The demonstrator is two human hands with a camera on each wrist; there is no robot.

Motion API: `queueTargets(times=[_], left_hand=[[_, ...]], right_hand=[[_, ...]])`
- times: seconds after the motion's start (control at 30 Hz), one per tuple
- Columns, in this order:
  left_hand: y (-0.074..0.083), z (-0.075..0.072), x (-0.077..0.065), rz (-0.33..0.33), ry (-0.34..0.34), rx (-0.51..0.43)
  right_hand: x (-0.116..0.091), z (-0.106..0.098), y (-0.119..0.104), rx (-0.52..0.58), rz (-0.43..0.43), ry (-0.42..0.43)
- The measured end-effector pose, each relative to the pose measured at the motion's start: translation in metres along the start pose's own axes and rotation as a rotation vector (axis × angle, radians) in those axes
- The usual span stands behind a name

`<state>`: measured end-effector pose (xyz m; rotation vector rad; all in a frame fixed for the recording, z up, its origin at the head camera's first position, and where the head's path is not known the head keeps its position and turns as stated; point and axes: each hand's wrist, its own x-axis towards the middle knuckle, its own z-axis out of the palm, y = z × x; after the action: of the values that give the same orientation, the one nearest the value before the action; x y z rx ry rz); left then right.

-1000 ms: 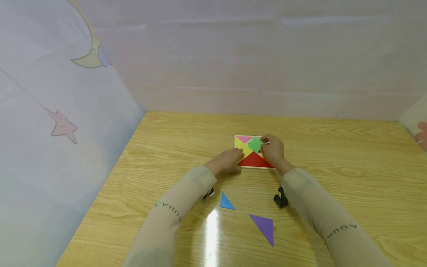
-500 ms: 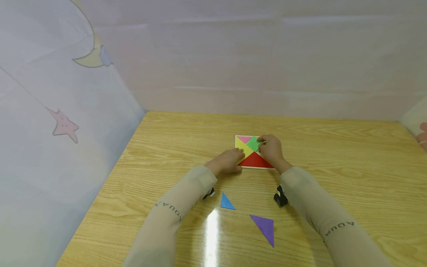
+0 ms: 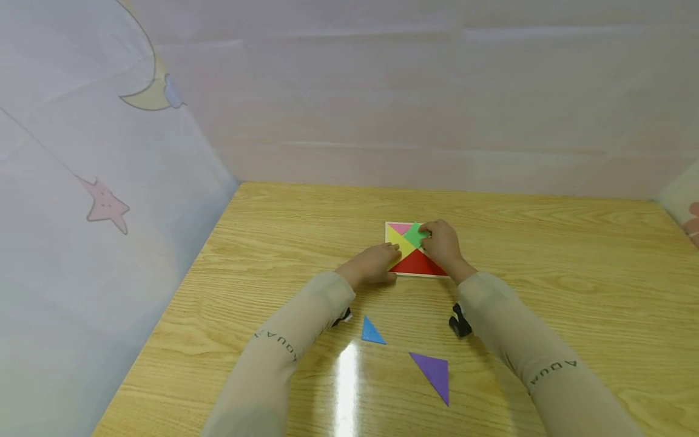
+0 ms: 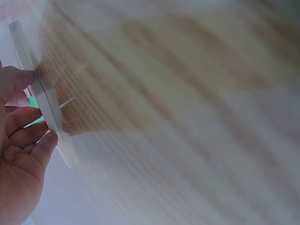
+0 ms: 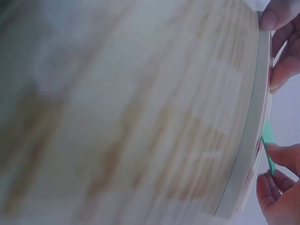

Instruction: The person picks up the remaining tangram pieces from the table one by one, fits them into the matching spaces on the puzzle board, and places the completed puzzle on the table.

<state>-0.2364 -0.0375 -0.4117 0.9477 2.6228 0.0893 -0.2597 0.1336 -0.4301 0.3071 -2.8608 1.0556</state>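
A tangram board (image 3: 419,276) with a pale rim lies on the table, holding pink, yellow and red pieces. At its left end my left hand (image 3: 373,263) grips the board, thumb at the near edge and fingers over the yellow piece (image 3: 397,238). My right hand (image 3: 443,246) pinches a green square piece (image 3: 415,234) over the upper middle of the board. In the right wrist view this green piece (image 5: 268,145) is tilted up from the board, between thumb and fingers. The right hand hides the board's right end. The left wrist view shows the left hand (image 4: 23,154) at the board's side.
Nearer the body lie a blue triangle (image 3: 373,331) and a purple triangle (image 3: 434,372) on the wooden table (image 3: 262,243). Black wrist devices (image 3: 460,323) show beneath the sleeves. A pale printed curtain (image 3: 382,109) stands behind the table.
The right hand has moved slightly left with the green square, which now sits turned and closer to the pink piece. The left hand has stayed on the board.
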Motion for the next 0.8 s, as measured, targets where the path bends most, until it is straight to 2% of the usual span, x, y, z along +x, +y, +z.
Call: queueTargets(times=[0.3,0.6,0.8], left_hand=[[0.0004,-0.0006,-0.0013,-0.001,0.006,-0.029],[-0.0007,0.0009,-0.0002,0.003,0.010,-0.014],[-0.0009,0.0010,-0.0009,0.004,0.012,-0.020]], right_hand=[[0.0015,0.0010,0.0016,-0.038,0.010,-0.057],[0.0032,0.0001,0.0003,-0.094,-0.028,-0.087],[0.0078,0.0041,0.0029,-0.071,-0.053,-0.115]])
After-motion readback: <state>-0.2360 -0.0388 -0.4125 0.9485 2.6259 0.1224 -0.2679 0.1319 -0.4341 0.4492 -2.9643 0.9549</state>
